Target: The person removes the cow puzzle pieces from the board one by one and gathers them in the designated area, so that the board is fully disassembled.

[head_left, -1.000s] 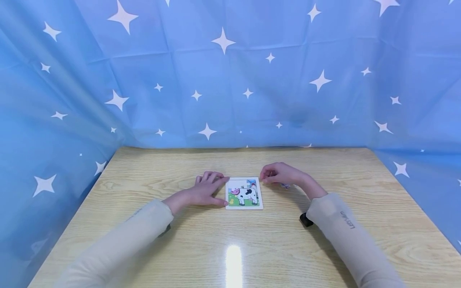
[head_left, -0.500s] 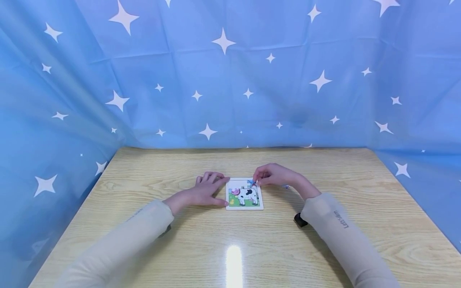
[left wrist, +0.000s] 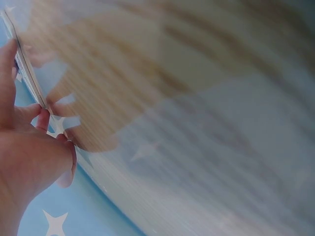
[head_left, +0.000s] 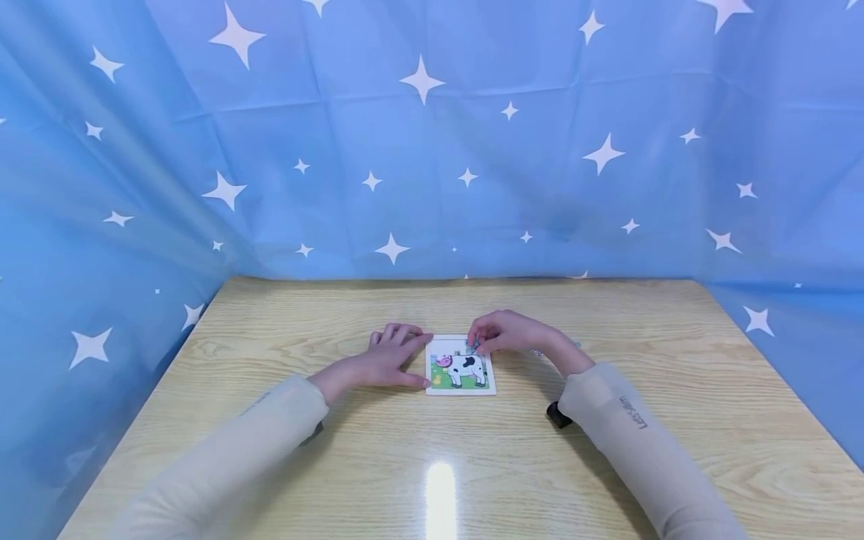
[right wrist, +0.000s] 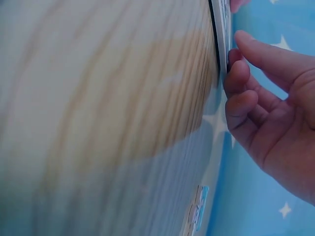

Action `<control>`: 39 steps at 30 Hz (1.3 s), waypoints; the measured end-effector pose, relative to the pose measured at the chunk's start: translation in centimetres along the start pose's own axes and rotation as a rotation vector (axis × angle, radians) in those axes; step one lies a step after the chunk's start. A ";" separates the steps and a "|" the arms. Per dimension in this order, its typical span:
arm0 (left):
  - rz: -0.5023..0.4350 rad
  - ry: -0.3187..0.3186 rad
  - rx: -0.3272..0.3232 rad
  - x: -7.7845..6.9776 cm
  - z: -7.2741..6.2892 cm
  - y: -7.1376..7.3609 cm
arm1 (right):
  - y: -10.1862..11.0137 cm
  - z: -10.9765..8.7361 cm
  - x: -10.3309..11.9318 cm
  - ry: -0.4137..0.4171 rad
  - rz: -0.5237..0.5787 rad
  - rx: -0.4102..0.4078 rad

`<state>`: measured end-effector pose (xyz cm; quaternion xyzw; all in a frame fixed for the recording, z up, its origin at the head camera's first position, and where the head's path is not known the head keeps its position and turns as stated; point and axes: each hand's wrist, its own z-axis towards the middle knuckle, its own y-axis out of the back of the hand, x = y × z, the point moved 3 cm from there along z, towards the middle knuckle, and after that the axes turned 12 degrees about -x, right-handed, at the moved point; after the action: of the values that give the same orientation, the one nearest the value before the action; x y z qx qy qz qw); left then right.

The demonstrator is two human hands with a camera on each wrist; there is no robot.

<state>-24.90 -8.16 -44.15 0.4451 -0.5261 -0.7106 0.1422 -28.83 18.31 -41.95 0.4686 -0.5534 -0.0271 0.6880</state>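
In the head view a square cow jigsaw puzzle with a white frame lies flat on the table. A white area without picture shows at its upper left. My left hand lies along its left edge, index finger at the top corner and thumb at the lower one. My right hand is over the puzzle's upper right corner, thumb and curled fingers close together at a small bluish puzzle piece, partly hidden by the fingertips. In the right wrist view, the thumb and fingers of my right hand meet the frame's edge.
Loose puzzle pieces lie under and beside the right forearm; one puzzle piece shows low in the right wrist view. The wooden table carries a bright light reflection at the front. A blue star-patterned curtain hangs behind it.
My right hand has moved left from beside the puzzle to over its upper right corner, its fingertips now covering part of the picture. My left hand has kept its place on the puzzle's left edge.
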 end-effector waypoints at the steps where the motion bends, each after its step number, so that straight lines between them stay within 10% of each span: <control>1: 0.002 0.003 0.003 0.0 0.0 0.0 | -0.1 0.1 0.1 -0.001 0.004 0.004; 39: -0.021 -0.006 0.000 0.2 -0.1 0.0 | -0.9 0.7 1.3 -0.025 -0.150 0.030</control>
<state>-24.94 -8.34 -44.28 0.4484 -0.5218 -0.7135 0.1329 -28.43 16.66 -41.64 0.5189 -0.5257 -0.0762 0.6698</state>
